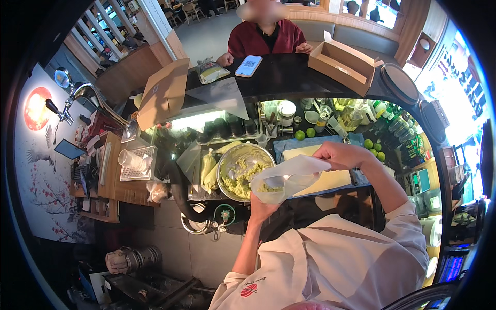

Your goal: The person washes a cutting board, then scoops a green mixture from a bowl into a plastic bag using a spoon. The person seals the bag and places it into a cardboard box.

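Over the right side of a steel mixing bowl (222,162), a translucent piping bag (300,170) is stretched between my hands. My left hand (263,205) grips its lower left part, where some green mash shows inside. My right hand (333,155) holds the far end of the bag, above a pale cutting board (337,178) on a blue cloth (279,145). Chunky green mash (242,176), perhaps avocado, lies in the bowl. Filled bags of green mash (208,168) rest just left of the bowl.
A person in a dark red top (248,40) is across the black counter (283,83), near a phone (248,66) and an open cardboard box (341,66). Limes (300,135) and utensils stand behind the board. A beer tap (83,91) rises at left.
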A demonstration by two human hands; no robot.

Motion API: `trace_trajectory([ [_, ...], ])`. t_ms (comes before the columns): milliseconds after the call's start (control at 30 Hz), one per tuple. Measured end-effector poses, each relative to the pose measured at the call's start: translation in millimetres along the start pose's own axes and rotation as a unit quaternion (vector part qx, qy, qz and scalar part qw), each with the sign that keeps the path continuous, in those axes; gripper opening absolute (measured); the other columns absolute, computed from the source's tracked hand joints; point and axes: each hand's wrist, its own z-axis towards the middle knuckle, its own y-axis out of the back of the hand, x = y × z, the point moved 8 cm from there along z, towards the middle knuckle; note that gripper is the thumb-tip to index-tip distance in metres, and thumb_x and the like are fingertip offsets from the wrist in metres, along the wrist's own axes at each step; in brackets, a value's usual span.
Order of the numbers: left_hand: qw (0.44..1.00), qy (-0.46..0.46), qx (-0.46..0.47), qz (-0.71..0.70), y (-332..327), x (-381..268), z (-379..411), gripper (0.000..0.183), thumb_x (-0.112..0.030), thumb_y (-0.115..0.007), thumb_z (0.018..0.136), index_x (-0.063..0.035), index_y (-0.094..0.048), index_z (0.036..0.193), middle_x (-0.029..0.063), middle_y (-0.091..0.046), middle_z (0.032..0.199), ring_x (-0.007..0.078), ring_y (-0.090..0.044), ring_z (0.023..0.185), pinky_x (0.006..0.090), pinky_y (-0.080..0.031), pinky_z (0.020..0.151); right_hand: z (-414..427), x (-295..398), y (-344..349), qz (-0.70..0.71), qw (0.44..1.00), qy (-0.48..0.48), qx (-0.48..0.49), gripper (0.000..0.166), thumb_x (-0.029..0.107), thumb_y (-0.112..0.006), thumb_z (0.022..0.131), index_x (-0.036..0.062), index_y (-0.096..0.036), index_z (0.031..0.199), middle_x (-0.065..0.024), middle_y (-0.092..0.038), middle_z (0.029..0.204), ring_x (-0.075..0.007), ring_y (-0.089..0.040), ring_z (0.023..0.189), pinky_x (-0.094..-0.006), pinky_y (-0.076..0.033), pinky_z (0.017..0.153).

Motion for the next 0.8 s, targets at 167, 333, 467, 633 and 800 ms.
trace_trajectory([
  [167,1.000,-0.003,-0.014,0.003,-0.3,-3.2,-1.0,0.065,-0.006,-0.088,0.067,0.0002,-0.060,0.126,0.0108,-0.069,0.116,0.0214,-0.068,0.104,0.0353,-0.053,0.093,-9.4,24.3,8.0,-0.081,0.992,-0.082,-0.047,0.027,0.028,-0.062,0.100,0.0054,-0.073,0.109,0.0004,-0.060,0.073,-0.0078,-0.053,0.067,-0.0267,-0.042,0.061],
  [333,0.999,0.018,-0.023,0.021,1.5,4.1,-3.0,0.069,-0.008,-0.088,0.067,-0.0001,-0.058,0.128,0.0118,-0.068,0.119,0.0229,-0.066,0.107,0.0366,-0.053,0.094,-6.8,21.1,2.1,-0.016,0.993,-0.071,-0.089,0.034,0.027,-0.065,0.099,0.0063,-0.066,0.126,0.0016,-0.059,0.075,-0.0052,-0.052,0.067,-0.0253,-0.043,0.060],
  [467,0.993,-0.026,-0.077,0.089,5.8,6.9,-0.1,0.070,-0.009,-0.089,0.067,0.0001,-0.057,0.128,0.0123,-0.066,0.120,0.0235,-0.065,0.109,0.0373,-0.052,0.095,-1.3,11.3,-1.4,-0.003,0.992,-0.023,-0.123,0.037,0.026,-0.065,0.099,0.0074,-0.061,0.131,0.0040,-0.054,0.072,-0.0034,-0.047,0.062,-0.0244,-0.039,0.054],
  [633,0.998,0.021,-0.048,0.036,8.3,21.9,-0.3,0.073,-0.008,-0.089,0.066,0.0008,-0.055,0.130,0.0130,-0.065,0.123,0.0238,-0.065,0.110,0.0382,-0.052,0.096,-1.5,9.3,1.5,0.030,0.990,-0.049,-0.132,0.040,0.027,-0.065,0.099,0.0070,-0.058,0.134,0.0078,-0.043,0.065,-0.0022,-0.040,0.056,-0.0223,-0.032,0.051],
  [800,0.997,0.028,-0.056,0.042,7.9,23.4,-4.8,0.074,-0.008,-0.089,0.065,0.0011,-0.055,0.131,0.0138,-0.066,0.121,0.0237,-0.066,0.109,0.0377,-0.052,0.094,-5.4,11.5,-0.3,0.062,0.990,-0.064,-0.105,0.042,0.028,-0.066,0.099,0.0069,-0.059,0.135,0.0081,-0.042,0.064,-0.0032,-0.039,0.054,-0.0231,-0.031,0.049],
])
